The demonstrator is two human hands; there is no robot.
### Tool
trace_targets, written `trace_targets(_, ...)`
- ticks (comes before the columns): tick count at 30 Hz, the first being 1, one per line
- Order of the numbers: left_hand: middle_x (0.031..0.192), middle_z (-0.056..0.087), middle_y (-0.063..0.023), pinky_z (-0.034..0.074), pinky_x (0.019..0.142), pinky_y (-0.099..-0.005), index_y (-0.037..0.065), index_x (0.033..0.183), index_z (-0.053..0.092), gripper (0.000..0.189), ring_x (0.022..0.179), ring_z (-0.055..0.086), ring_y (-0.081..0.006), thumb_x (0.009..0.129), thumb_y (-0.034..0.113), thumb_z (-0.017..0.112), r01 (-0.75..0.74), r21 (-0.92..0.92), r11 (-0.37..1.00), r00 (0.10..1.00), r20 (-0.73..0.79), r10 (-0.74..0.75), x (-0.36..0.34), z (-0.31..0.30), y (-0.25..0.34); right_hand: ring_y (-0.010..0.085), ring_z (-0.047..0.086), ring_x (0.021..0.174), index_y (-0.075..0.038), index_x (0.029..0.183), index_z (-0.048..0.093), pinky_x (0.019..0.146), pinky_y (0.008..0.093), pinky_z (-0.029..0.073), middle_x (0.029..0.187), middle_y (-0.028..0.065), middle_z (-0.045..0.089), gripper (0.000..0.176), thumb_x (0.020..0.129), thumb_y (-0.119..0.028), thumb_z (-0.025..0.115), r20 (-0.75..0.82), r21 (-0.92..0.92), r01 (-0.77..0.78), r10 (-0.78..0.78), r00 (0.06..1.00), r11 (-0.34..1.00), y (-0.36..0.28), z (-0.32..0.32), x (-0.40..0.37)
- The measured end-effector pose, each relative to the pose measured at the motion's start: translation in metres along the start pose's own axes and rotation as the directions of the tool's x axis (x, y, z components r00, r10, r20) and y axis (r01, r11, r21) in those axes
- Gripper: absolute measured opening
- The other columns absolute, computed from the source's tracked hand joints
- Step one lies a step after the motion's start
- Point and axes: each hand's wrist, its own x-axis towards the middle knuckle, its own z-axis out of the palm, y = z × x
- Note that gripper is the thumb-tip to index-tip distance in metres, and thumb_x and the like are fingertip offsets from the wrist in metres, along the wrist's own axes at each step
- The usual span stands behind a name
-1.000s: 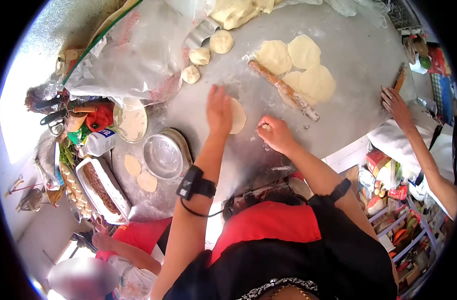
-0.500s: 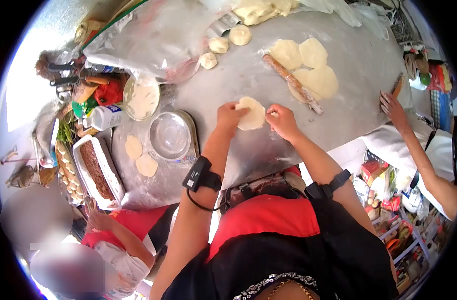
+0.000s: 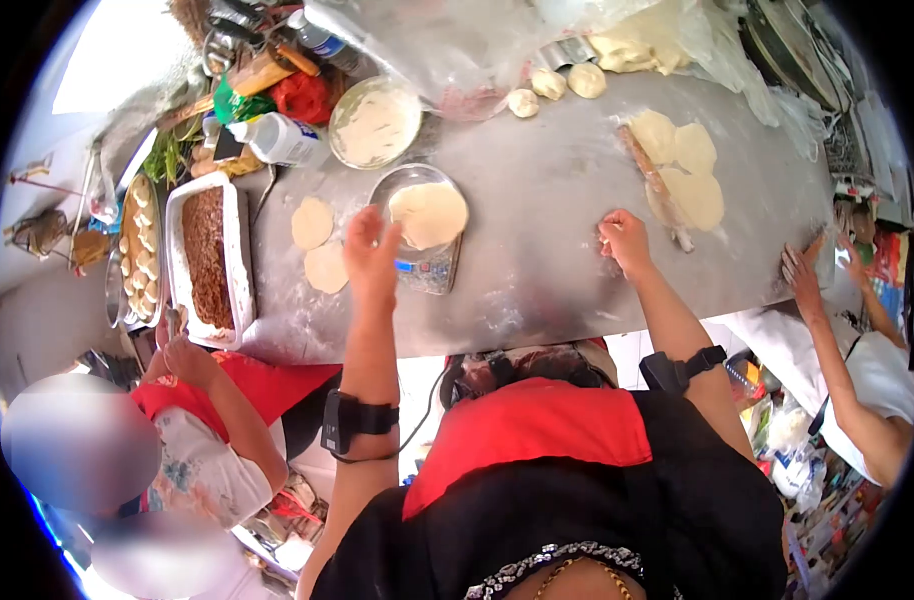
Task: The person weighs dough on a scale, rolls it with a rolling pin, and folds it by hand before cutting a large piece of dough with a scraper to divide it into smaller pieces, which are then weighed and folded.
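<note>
My left hand (image 3: pixel 370 255) is at the near left rim of a round metal bowl (image 3: pixel 379 190), fingers apart. A round, flat dough sheet (image 3: pixel 429 214) lies in that bowl, beside my fingertips. Under the bowl sits a kitchen scale (image 3: pixel 432 275) with a blue display. Over the bare worktop (image 3: pixel 537 210) to the right, my right hand (image 3: pixel 625 243) is closed in a pinch; whatever is between its fingertips is too small to make out. Farther right, a floured rolling pin (image 3: pixel 649 165) rests against overlapping flat dough sheets (image 3: pixel 699 198).
Two dough rounds (image 3: pixel 325 267) lie left of the scale. Beyond them are a white tray of brown filling (image 3: pixel 205 255), a tray of shaped pieces (image 3: pixel 139 260) and a bowl of flour (image 3: pixel 375 122). Dough balls (image 3: pixel 548 84) sit at the back. Co-workers' hands (image 3: pixel 802 275) show at both sides.
The dough sheet went from between my hands into the bowl at left. My left hand moved left with it and let go. My right hand stayed pinched, and the view shifted left.
</note>
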Motion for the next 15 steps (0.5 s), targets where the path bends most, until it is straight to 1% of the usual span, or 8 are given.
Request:
trace_targets(2, 0.104, 0.058, -0.0059, 0.043, 0.085, -0.0278, 0.0, 0.11, 0.053, 0.029, 0.098, 0.053, -0.0117, 0.083, 0.006, 0.061, 0.007, 0.039, 0.999, 0.988, -0.154, -0.001, 0.002, -0.034, -0.007, 0.0114, 0.053, 0.048, 0.0, 0.079, 0.057, 0.045, 0.0256, 0.045, 0.064, 0.0062, 0.058, 0.01, 0.074, -0.009, 0.058, -0.026, -0.018, -0.013, 0.012, 1.0, 1.0, -0.005, 0.003, -0.002)
trace_targets(5, 0.103, 0.058, -0.0035, 0.04, 0.079, -0.0246, 0.001, 0.111, 0.054, 0.03, 0.097, 0.053, -0.0106, 0.084, 0.012, 0.062, 0.18, -0.036, 0.983, 0.968, -0.17, -0.184, -0.011, -0.058, -0.002, 0.0114, 0.053, 0.047, -0.001, 0.08, 0.057, 0.045, 0.0256, 0.046, 0.064, 0.006, 0.058, 0.01, 0.074, -0.009, 0.058, -0.056, -0.037, -0.027, 0.025, 0.998, 0.999, -0.008, 0.007, -0.005)
trace_targets(8, 0.102, 0.058, -0.0019, 0.038, 0.075, -0.0233, 0.003, 0.11, 0.055, 0.03, 0.095, 0.054, -0.0101, 0.084, 0.016, 0.062, 0.204, -0.021, 0.979, 0.968, -0.146, -0.205, -0.019, -0.069, -0.014, 0.0117, 0.054, 0.047, -0.002, 0.08, 0.057, 0.046, 0.0254, 0.045, 0.064, 0.0055, 0.058, 0.01, 0.075, -0.01, 0.059, -0.09, -0.083, -0.014, 0.006, 0.996, 0.996, -0.001, 0.01, -0.004)
trace_targets(10, 0.101, 0.058, -0.0015, 0.038, 0.076, -0.024, 0.003, 0.109, 0.056, 0.029, 0.094, 0.054, -0.0104, 0.084, 0.017, 0.062, 0.22, -0.052, 0.974, 0.964, -0.141, -0.226, -0.021, -0.069, -0.012, 0.0118, 0.055, 0.048, -0.003, 0.08, 0.057, 0.045, 0.0254, 0.044, 0.064, 0.005, 0.058, 0.01, 0.075, -0.011, 0.059, -0.094, -0.125, 0.009, -0.021, 0.995, 0.992, -0.001, 0.014, -0.01)
trace_targets(13, 0.1, 0.059, -0.0012, 0.038, 0.076, -0.0248, 0.003, 0.108, 0.057, 0.029, 0.093, 0.055, -0.0107, 0.084, 0.019, 0.062, 0.219, -0.07, 0.973, 0.967, -0.118, -0.227, -0.016, -0.074, -0.011, 0.0121, 0.056, 0.048, -0.003, 0.08, 0.058, 0.045, 0.0252, 0.043, 0.063, 0.0044, 0.058, 0.011, 0.074, -0.012, 0.06, -0.089, -0.107, -0.065, 0.056, 0.994, 0.992, -0.006, 0.021, -0.025)
trace_targets(15, 0.1, 0.059, -0.0013, 0.038, 0.077, -0.0251, 0.003, 0.108, 0.057, 0.03, 0.092, 0.055, -0.0109, 0.084, 0.02, 0.062, 0.205, -0.068, 0.976, 0.972, -0.101, -0.212, -0.01, -0.078, -0.011, 0.0124, 0.056, 0.048, -0.002, 0.08, 0.058, 0.046, 0.0254, 0.044, 0.064, 0.0048, 0.058, 0.012, 0.074, -0.012, 0.061, -0.112, -0.147, -0.058, 0.042, 0.993, 0.987, -0.002, 0.025, -0.03)
